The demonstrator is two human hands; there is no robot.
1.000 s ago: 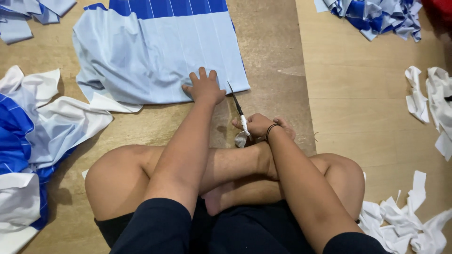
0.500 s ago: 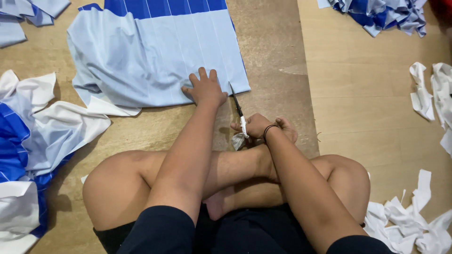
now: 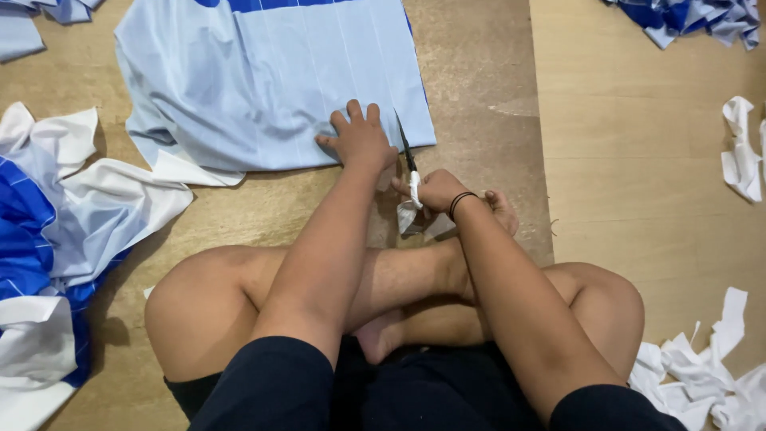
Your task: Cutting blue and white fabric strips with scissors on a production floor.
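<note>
Wooden floor (image 3: 638, 199), scattered fabric scraps (image 3: 694, 375)

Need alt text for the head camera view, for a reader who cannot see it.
A person sits cross-legged on a wooden floor, the left hand pressing flat on a light blue cloth while the right hand works scissors at its edge. Blue-and-white fabric and white scraps lie around.

Wooden floor (image 3: 638, 191) under light blue cloth (image 3: 271, 88), blue-and-white fabric heaps (image 3: 56, 231), white scraps (image 3: 702, 375).
</note>
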